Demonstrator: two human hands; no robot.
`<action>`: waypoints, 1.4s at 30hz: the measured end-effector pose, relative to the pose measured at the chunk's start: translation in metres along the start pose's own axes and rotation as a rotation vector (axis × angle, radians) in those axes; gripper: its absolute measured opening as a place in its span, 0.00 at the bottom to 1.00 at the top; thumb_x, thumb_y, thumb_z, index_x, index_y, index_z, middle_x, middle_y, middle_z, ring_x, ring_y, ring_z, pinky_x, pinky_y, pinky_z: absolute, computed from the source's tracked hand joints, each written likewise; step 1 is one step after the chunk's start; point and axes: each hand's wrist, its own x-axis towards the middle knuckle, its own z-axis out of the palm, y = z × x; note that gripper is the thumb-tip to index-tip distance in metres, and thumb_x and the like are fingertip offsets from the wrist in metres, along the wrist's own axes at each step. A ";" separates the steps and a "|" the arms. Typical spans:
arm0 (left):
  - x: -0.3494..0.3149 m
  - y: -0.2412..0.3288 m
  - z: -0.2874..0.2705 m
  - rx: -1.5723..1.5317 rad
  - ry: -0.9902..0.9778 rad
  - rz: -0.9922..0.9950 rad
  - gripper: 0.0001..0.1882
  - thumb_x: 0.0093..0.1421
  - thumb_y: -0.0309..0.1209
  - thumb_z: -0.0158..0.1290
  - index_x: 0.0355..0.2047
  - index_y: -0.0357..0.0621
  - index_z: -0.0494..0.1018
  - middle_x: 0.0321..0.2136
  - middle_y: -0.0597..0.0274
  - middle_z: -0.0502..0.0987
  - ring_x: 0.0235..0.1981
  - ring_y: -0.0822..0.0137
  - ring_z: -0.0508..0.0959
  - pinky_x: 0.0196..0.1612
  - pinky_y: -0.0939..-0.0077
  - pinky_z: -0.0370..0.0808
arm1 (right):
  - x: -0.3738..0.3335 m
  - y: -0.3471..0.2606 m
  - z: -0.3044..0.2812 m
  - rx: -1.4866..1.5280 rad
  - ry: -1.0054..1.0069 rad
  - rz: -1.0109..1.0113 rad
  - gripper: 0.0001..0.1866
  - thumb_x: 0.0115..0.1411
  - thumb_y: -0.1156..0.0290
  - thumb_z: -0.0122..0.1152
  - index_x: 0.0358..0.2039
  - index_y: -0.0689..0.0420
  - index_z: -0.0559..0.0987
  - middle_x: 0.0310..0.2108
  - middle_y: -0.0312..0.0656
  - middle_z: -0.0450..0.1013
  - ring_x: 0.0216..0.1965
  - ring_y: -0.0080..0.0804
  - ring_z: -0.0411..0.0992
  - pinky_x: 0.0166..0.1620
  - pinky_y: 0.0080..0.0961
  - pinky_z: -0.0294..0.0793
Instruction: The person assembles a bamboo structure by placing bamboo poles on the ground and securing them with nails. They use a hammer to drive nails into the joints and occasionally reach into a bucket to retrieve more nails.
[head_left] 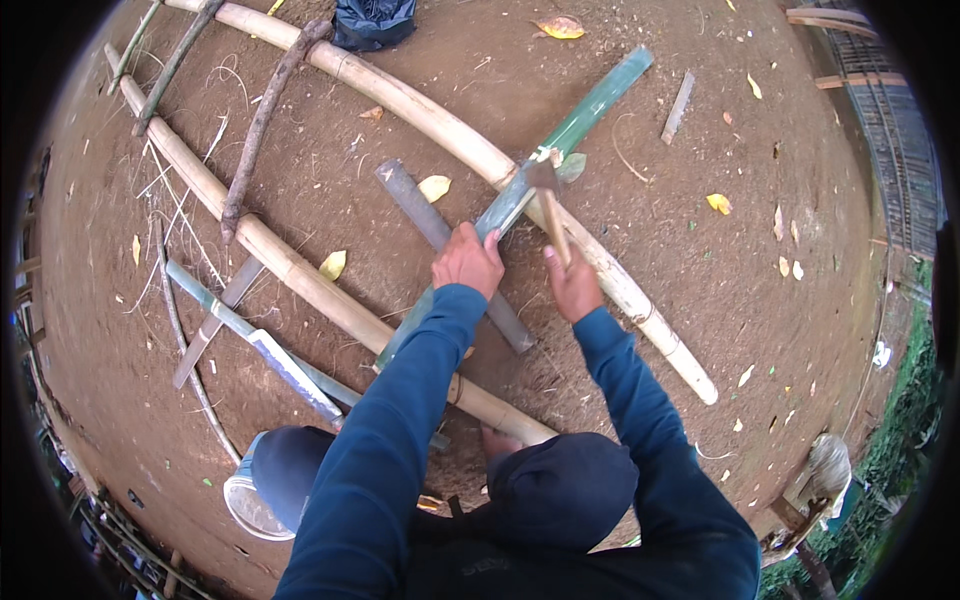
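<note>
My right hand (575, 287) is closed around the wooden handle of a small hatchet (553, 222). Its broad, dark brown head rests at or just above a green bamboo piece (598, 105). Pale, freshly cut wood shows beside the head. My left hand (467, 262) grips the same green bamboo lower down, with the thumb along its edge. This piece lies slantwise across two long pale bamboo poles (433, 118). Part of it is hidden under my left forearm. Below my left hand, a grey-brown wooden slat (415, 205) lies on the soil.
Rough branches (262, 130) span the poles at the upper left. A knife-like blade (295, 375), a thin slat (215, 325) and a white bucket (252, 508) lie left of me. A dark plastic bag (374, 22) sits at the top. Dry leaves (719, 203) dot the ground.
</note>
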 end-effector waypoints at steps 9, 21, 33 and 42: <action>0.003 -0.007 -0.004 -0.074 -0.014 -0.005 0.19 0.61 0.44 0.42 0.32 0.38 0.64 0.27 0.45 0.73 0.27 0.46 0.76 0.32 0.54 0.73 | -0.008 -0.008 -0.001 0.092 0.098 -0.183 0.18 0.63 0.60 0.49 0.38 0.67 0.72 0.21 0.55 0.70 0.24 0.43 0.73 0.29 0.36 0.69; -0.003 -0.008 -0.011 -0.171 0.005 -0.032 0.18 0.61 0.43 0.43 0.32 0.37 0.64 0.30 0.42 0.74 0.31 0.44 0.76 0.35 0.53 0.72 | 0.000 0.025 0.003 -0.051 -0.102 -0.115 0.22 0.63 0.58 0.49 0.40 0.69 0.72 0.23 0.53 0.70 0.24 0.41 0.68 0.32 0.34 0.68; 0.003 -0.031 -0.006 -0.317 -0.046 0.025 0.18 0.61 0.43 0.43 0.38 0.39 0.68 0.34 0.42 0.74 0.39 0.44 0.74 0.43 0.51 0.69 | -0.137 0.122 0.025 -0.079 0.169 0.007 0.25 0.61 0.51 0.49 0.31 0.66 0.73 0.20 0.53 0.68 0.24 0.49 0.69 0.31 0.37 0.67; -0.015 -0.203 -0.136 0.124 -0.121 0.306 0.20 0.59 0.41 0.48 0.46 0.42 0.69 0.41 0.44 0.74 0.45 0.46 0.72 0.50 0.55 0.67 | -0.188 0.173 0.019 -0.476 0.195 0.000 0.28 0.55 0.49 0.55 0.48 0.58 0.66 0.30 0.60 0.73 0.33 0.59 0.72 0.37 0.49 0.70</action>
